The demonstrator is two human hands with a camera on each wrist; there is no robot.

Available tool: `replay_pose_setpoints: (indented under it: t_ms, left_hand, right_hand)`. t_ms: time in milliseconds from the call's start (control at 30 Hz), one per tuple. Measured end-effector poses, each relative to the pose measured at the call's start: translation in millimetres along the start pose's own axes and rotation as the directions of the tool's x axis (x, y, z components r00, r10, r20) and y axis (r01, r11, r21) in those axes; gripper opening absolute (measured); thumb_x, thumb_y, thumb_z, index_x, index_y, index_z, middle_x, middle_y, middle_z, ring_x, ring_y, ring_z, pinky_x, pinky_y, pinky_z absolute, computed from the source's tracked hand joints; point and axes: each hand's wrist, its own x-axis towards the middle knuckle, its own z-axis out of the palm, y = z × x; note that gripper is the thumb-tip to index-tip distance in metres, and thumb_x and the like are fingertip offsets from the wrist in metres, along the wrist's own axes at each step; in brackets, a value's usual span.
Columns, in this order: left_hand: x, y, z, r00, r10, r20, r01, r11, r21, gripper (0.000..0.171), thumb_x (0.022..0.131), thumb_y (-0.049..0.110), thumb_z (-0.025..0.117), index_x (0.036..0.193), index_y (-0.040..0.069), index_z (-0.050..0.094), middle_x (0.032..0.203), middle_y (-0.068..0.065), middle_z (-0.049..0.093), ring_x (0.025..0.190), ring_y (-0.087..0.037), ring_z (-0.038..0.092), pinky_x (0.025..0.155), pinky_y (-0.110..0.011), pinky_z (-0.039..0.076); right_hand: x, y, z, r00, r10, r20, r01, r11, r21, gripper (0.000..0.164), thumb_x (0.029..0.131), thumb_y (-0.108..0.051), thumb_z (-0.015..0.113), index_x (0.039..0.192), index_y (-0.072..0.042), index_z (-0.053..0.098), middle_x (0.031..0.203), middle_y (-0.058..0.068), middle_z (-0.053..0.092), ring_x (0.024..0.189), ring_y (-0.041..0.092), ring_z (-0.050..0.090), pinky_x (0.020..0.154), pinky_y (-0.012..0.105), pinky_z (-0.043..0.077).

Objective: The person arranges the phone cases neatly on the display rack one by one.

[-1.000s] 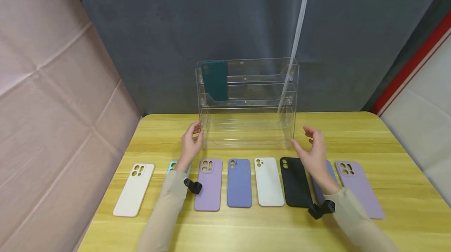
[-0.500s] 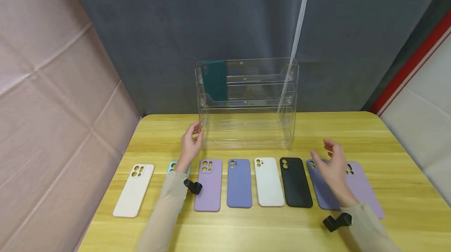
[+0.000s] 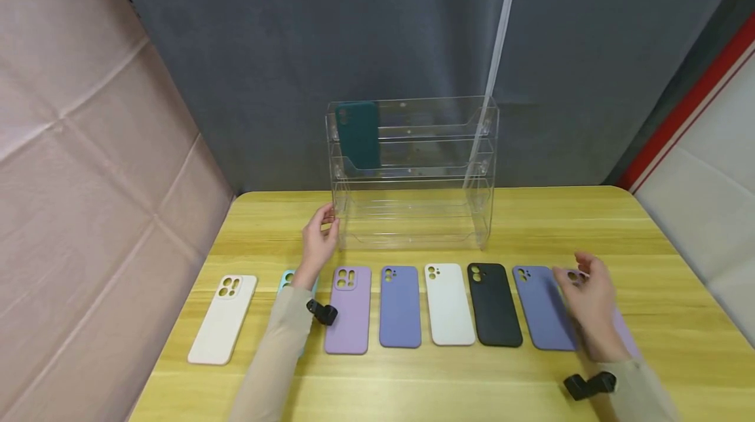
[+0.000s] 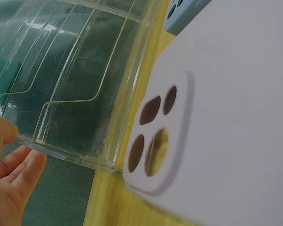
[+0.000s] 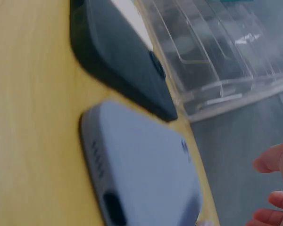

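My left hand (image 3: 318, 245) holds the lower left edge of a clear acrylic rack (image 3: 413, 238), thumb and fingers at that edge. A dark teal phone case (image 3: 358, 137) stands in the rack's upper left. My right hand (image 3: 592, 301), holding nothing, hovers over the lilac phone case (image 3: 626, 337) at the row's right end, which it partly hides. Beside it lies a blue-purple phone case (image 3: 542, 310). In the right wrist view, the right thumb and fingers (image 5: 273, 157) are apart.
Leftward along the row lie a black case (image 3: 495, 307), a white case (image 3: 449, 307), another blue-purple case (image 3: 400, 310), another lilac case (image 3: 348, 317), a light-blue case (image 3: 287, 278) mostly under the left arm, and a cream case (image 3: 221, 324). A grey curtain (image 3: 283, 81) hangs behind the table.
My right hand has moved right and toward me, from beside the rack to above the rightmost lilac phone case. My left hand has stayed at the rack.
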Motion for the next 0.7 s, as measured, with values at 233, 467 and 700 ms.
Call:
replay_pose_setpoints:
  t_ms: [233, 467, 700]
  left_hand:
    - [0.1, -0.1, -0.8, 1.0, 0.022, -0.005, -0.022, 1.0, -0.011, 0.034, 0.087, -0.006, 0.058, 0.12, -0.009, 0.054, 0.104, -0.025, 0.062, 0.091, -0.036, 0.061, 0.072, -0.043, 0.058]
    - [0.2, 0.1, -1.4, 1.0, -0.012, 0.016, 0.012, 1.0, -0.001, 0.034, 0.088, -0.005, 0.057, 0.122, -0.008, 0.054, 0.106, -0.024, 0.061, 0.093, -0.036, 0.06, 0.075, -0.042, 0.057]
    - [-0.1, 0.6, -1.8, 1.0, 0.005, 0.009, -0.004, 1.0, -0.005, 0.034, 0.088, -0.005, 0.057, 0.122, -0.009, 0.053, 0.105, -0.025, 0.061, 0.093, -0.037, 0.06, 0.073, -0.044, 0.057]
  right_hand:
    - [1, 18, -9, 0.99, 0.136, 0.046, -0.135, 0.99, -0.033, 0.061, 0.088, -0.025, 0.06, 0.136, 0.006, 0.038, 0.134, 0.031, 0.04, 0.125, 0.043, 0.039, 0.1, 0.054, 0.035]
    - [3, 33, -13, 0.99, 0.122, 0.067, -0.109, 0.979, -0.171, 0.064, 0.088, -0.022, 0.061, 0.135, 0.013, 0.035, 0.129, 0.038, 0.039, 0.118, 0.05, 0.038, 0.097, 0.06, 0.033]
    - [2, 38, -15, 0.998, 0.045, 0.034, -0.035, 0.97, -0.24, 0.062, 0.082, -0.016, 0.066, 0.128, 0.016, 0.04, 0.119, 0.039, 0.047, 0.103, 0.049, 0.046, 0.084, 0.058, 0.039]
